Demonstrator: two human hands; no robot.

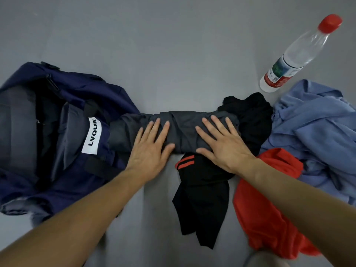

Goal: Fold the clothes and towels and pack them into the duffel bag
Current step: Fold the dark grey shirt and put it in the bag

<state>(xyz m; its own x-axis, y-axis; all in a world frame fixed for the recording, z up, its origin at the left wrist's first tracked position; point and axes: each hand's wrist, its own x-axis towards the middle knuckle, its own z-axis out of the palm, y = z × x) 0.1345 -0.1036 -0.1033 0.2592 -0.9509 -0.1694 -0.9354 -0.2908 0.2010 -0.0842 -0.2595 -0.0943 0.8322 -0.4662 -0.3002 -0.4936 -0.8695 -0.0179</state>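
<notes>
A clear plastic bottle (292, 56) with a red cap (329, 23) appears to stand upright at the far right of the grey surface (173, 45), just beyond the clothes. Below it a crumpled light-blue garment (317, 132) fills the right edge. A red garment (260, 218) lies against its near side and runs under the right forearm. A bunched black garment (252, 116) sits between the blue heap and the middle of the scene. Black shorts with red stripes (202, 199) trail toward the near edge, their top partly under the right hand.

The navy duffel bag (77, 93) lies open at the left, with a white LVQUE label (92, 135) on its right side. Inside the opening are grey lining and some grey-blue fabric (73, 132); whether that is a packed item or part of the bag cannot be told.

The rolled dark grey garment (183, 132) lies across the centre. Its left end touches the bag beside the label and its right end butts against the black garment. The left hand (152, 143) rests palm down on the roll's left half, its grip spread flat with the fingers straight. The right hand (221, 143) rests on the right half in the same way, its grip spread and pinching nothing.
</notes>
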